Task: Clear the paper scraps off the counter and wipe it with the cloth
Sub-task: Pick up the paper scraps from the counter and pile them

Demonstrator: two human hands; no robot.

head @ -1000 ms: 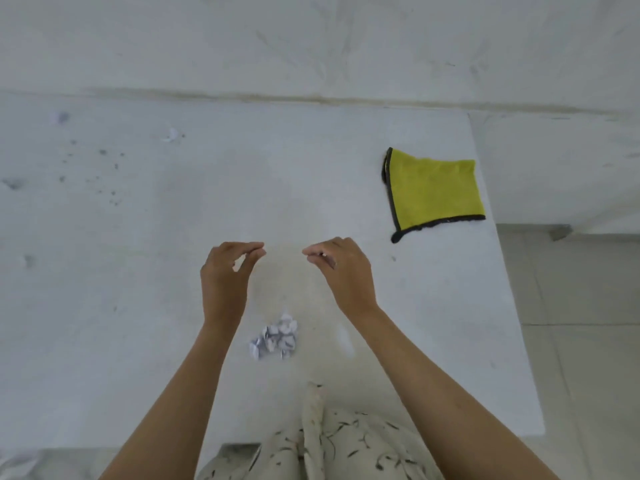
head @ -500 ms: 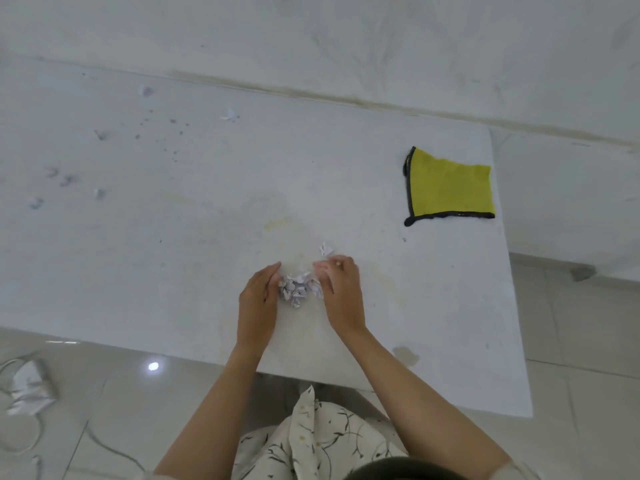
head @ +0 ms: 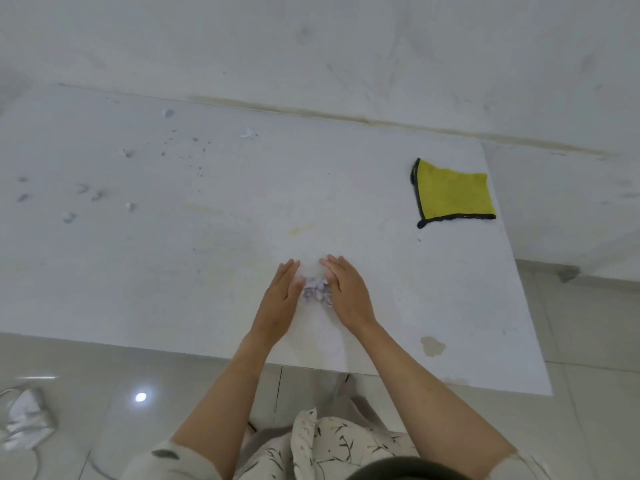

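A small heap of crumpled paper scraps (head: 316, 292) lies on the white counter (head: 207, 271) near its front edge. My left hand (head: 280, 299) rests flat on the heap's left side and my right hand (head: 346, 293) on its right, fingers straight, palms cupping the scraps between them. Neither hand closes around anything. Several loose scraps (head: 248, 134) lie scattered over the counter's far left. The yellow cloth (head: 452, 194), edged in black, lies flat at the counter's far right.
A brownish stain (head: 432, 345) marks the counter near its front right corner. Dark specks (head: 194, 147) dot the back left. A white wall rises behind the counter. Crumpled white material (head: 26, 420) lies on the tiled floor at the lower left.
Both hands came down from the air onto the counter and closed in on either side of the scrap heap. Their fingers have flattened out, and a stray scrap beyond the fingertips has gone from sight.
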